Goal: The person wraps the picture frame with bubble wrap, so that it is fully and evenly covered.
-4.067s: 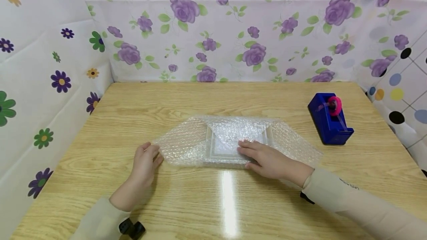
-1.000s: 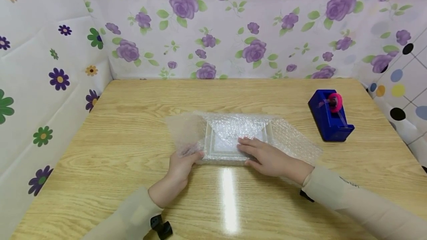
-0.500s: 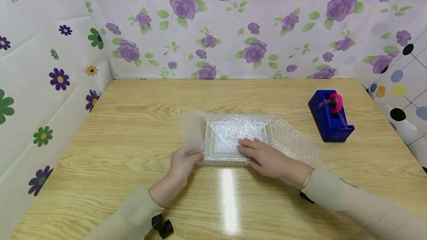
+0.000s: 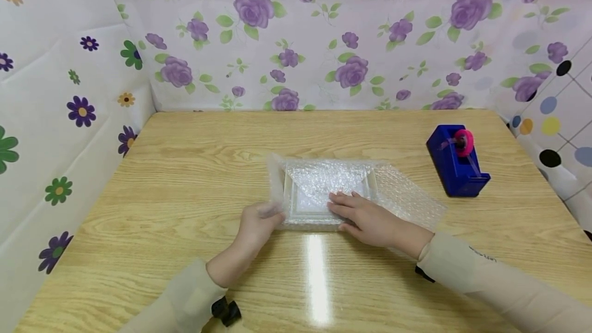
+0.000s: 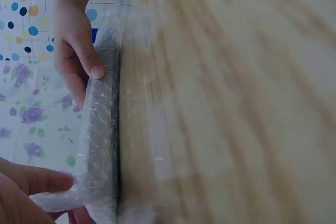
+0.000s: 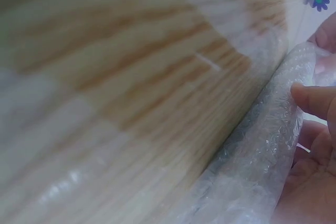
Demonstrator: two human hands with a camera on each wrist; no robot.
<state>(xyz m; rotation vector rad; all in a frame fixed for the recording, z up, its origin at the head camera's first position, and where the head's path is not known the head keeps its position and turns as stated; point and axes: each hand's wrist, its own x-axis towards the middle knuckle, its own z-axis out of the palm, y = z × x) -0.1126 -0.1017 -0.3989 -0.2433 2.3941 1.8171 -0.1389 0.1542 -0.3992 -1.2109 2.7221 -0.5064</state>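
A pale rectangular frame [image 4: 307, 200] lies on the table in the head view, showing through clear bubble wrap [image 4: 409, 193]. At its left end my left hand [image 4: 255, 226] pinches the near part of the wrap's left flap, which stands raised along the frame's side. In the left wrist view, that thumb and fingers [image 5: 50, 179] sit at the corner of the bundle. My right hand [image 4: 370, 221] rests flat on the right part of the frame, its thumb along the near edge. The wrap's right flap spreads on the table, partly beneath the right wrist.
A blue tape dispenser [image 4: 455, 166] with a pink-cored roll stands at the right of the wooden table [image 4: 199, 143]. Flower-printed cloth [image 4: 314, 40] hangs behind the far edge, with more printed cloth along both sides.
My left hand went from the far tip of the left flap to the frame's left corner. The flap has come up and rightward toward the frame. My right hand has stayed in place.
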